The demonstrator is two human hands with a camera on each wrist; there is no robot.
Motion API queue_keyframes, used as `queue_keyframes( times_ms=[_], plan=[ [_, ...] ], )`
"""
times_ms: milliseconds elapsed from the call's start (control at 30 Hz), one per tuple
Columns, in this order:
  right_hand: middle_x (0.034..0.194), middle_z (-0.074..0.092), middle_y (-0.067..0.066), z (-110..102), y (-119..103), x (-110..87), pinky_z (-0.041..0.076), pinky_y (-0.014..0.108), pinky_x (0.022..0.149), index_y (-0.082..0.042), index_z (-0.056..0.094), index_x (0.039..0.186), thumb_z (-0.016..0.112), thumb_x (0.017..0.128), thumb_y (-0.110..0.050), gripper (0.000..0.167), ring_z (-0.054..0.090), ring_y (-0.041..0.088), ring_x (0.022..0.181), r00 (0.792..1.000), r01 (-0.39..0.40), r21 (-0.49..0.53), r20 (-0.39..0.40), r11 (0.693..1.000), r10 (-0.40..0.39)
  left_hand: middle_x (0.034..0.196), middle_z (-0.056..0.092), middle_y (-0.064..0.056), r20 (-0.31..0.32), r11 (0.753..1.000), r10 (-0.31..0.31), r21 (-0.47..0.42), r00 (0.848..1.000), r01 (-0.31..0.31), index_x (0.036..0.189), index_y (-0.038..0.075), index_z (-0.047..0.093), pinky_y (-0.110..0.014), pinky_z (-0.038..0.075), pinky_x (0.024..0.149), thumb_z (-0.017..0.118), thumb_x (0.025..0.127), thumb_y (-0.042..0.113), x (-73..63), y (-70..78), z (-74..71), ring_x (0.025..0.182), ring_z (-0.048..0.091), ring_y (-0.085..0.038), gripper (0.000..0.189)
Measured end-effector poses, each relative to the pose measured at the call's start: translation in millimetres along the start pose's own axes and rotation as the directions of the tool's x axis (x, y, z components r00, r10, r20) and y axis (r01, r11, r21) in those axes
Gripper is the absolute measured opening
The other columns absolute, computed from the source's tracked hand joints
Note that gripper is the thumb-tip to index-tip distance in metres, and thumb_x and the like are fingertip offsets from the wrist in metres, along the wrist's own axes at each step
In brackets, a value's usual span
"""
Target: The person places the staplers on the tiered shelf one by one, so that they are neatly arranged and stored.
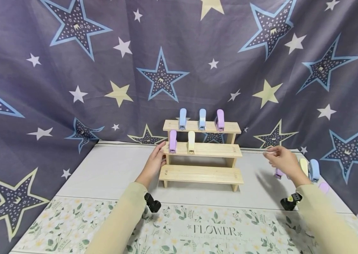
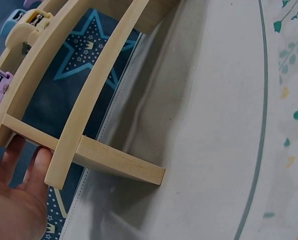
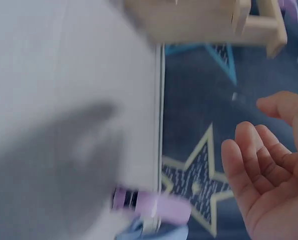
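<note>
A pale three-tier wooden rack (image 1: 201, 174) stands upright on the desk (image 1: 115, 169); two blue staplers (image 1: 183, 119) and a purple stapler (image 1: 220, 120) line its top tier; another purple stapler (image 1: 172, 141) and a yellow stapler (image 1: 191, 142) occupy its middle; more staplers (image 1: 314, 170) sit rightward.

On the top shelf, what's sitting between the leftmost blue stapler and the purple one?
A second blue stapler stands between them, as the head view shows.

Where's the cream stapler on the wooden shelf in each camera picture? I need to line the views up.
Head: cream stapler on the middle tier, just right of and below picture centre.
Left wrist: upper left corner area.
Right wrist: not in it.
Shared landmark: the wooden shelf, along the top edge in right wrist.
</note>
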State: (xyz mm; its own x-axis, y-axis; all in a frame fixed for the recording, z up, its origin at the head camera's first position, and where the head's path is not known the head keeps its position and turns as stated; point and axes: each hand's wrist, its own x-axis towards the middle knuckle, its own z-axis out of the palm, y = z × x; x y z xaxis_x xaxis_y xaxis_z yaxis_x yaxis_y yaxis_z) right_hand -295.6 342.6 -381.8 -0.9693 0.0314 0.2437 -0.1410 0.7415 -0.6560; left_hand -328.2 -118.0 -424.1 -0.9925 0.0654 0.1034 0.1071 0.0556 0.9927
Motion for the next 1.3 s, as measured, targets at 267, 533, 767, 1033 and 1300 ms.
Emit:
queue_keyframes(
  times_ms=[267,533,767,1033,1300],
  plan=[
    [0.097,0.071,0.023,-21.4,45.2,-7.4,0.051,0.033,0.062,0.01,0.061,0.118,0.061,0.099,-0.038,0.052,0.067,0.031,0.081,0.997,-0.072,-0.148,-0.049,0.986,0.065,0.158,0.031,-0.021,0.002,1.0,-0.015,0.0,1.0,0.015,0.158,0.014,0.031,-0.052,0.036,0.114,0.028,0.111,0.02,0.7,-3.3,-1.9,0.139,0.038,-0.042,0.047],
    [0.107,0.067,0.033,-23.8,71.7,-12.0,0.055,0.054,0.075,0.016,0.057,0.123,0.059,0.1,-0.04,0.06,0.063,0.051,0.096,0.991,-0.131,-0.195,-0.036,0.972,0.127,0.157,0.034,-0.016,-0.01,0.999,-0.03,0.036,1.0,0.03,0.157,0.019,0.033,-0.05,0.038,0.113,0.028,0.111,0.023,-3.6,1.2,-0.6,0.139,0.04,-0.037,0.046],
    [0.084,0.074,0.017,-15.7,81.9,-10.9,0.052,0.044,0.071,0.016,0.057,0.126,0.062,0.098,-0.042,0.065,0.067,0.035,0.081,0.983,-0.183,-0.161,-0.016,0.97,0.183,0.158,0.034,-0.015,-0.015,0.999,-0.031,0.031,0.999,0.031,0.157,0.021,0.034,-0.049,0.038,0.113,0.028,0.111,0.023,-1.5,-0.1,-0.3,0.139,0.04,-0.036,0.046],
    [0.085,0.072,0.021,-6.4,78.5,-8.4,0.048,0.055,0.079,0.018,0.056,0.126,0.063,0.096,-0.039,0.065,0.065,0.036,0.079,0.981,-0.195,-0.194,-0.02,0.962,0.195,0.157,0.034,-0.02,-0.009,1.0,-0.014,0.023,1.0,0.014,0.157,0.017,0.033,-0.051,0.038,0.112,0.028,0.111,0.021,-1.4,0.4,-0.3,0.138,0.041,-0.04,0.046],
    [0.067,0.068,0.006,-5.7,76.6,-8.1,0.044,0.034,0.059,0.015,0.063,0.114,0.063,0.096,-0.038,0.056,0.061,0.025,0.068,0.972,-0.214,-0.184,0.056,0.959,0.228,0.158,0.029,-0.024,0.027,1.0,-0.03,0.008,0.999,0.03,0.158,0.01,0.028,-0.054,0.034,0.114,0.026,0.111,0.017,-5.8,13.4,-0.5,0.14,0.036,-0.043,0.048]
  ],
)
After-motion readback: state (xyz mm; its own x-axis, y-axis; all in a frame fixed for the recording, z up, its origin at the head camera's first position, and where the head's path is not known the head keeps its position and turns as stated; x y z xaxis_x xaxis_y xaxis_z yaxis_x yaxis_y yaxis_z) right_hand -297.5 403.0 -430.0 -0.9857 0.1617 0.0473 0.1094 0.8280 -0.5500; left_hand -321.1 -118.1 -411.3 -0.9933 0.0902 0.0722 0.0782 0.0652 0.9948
